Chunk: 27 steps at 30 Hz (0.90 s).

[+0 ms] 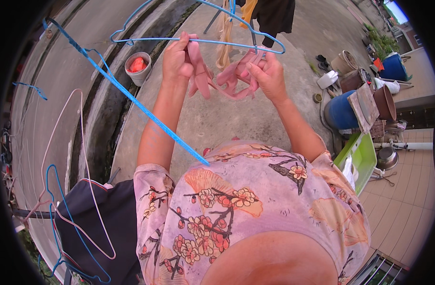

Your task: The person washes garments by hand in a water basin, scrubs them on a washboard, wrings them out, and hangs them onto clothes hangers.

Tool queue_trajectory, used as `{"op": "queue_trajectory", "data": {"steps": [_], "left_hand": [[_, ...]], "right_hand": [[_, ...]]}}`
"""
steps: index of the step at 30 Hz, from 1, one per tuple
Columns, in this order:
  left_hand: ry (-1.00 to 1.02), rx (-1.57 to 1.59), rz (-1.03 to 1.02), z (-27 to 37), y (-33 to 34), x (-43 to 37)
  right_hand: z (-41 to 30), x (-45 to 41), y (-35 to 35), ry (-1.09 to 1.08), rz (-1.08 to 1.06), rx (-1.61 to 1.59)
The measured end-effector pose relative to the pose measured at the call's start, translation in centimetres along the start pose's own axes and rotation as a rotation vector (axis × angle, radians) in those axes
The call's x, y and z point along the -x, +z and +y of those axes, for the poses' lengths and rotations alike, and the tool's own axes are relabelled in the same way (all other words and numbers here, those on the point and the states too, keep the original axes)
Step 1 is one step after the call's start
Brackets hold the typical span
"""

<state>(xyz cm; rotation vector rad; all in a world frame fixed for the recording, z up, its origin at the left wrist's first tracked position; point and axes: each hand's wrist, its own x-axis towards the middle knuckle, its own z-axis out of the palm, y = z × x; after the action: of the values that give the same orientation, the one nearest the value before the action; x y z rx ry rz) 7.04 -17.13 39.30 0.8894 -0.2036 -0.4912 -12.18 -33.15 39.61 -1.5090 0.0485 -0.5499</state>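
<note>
Both hands are raised in front of me, holding a pink strappy garment [200, 73] stretched between them beneath a blue wire hanger [217, 43]. My left hand [176, 58] pinches one strap end at the hanger's bottom bar, thumb up. My right hand [269, 73] grips the bunched other side close to the hanger's right corner. The garment's middle sags between the hands. Behind it hangs a beige strip of cloth [223, 53]. Another blue hanger [142, 107] slants across the view, over my left forearm.
At lower left hang a pale pink hanger [82, 135], a blue hanger [66, 199] and a dark garment [103, 221]. A white bucket [138, 76] stands by the drainage channel. Black clothing [276, 17] hangs ahead. On the right are a blue barrel [338, 111] and a green basin [369, 160].
</note>
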Motion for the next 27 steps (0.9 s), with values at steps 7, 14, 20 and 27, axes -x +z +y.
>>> {"op": "queue_trajectory", "data": {"steps": [7, 14, 20, 27], "left_hand": [[0.010, 0.044, -0.011, 0.3, -0.4, -0.9], [0.127, -0.046, 0.063, 1.5, -1.3, 0.1], [0.141, -0.063, 0.106, 1.1, 1.0, 0.9], [0.056, -0.190, -0.054, 3.3, -1.5, -0.1]], "right_hand": [[2.5, -1.5, -1.5, 0.193, -0.216, -0.431], [-3.0, 2.7, 0.1, -0.518, 0.022, 1.280], [-9.9, -4.8, 1.7, -0.949, 0.278, 1.030], [-9.9, -7.3, 4.0, -0.640, -0.162, 0.996]]}}
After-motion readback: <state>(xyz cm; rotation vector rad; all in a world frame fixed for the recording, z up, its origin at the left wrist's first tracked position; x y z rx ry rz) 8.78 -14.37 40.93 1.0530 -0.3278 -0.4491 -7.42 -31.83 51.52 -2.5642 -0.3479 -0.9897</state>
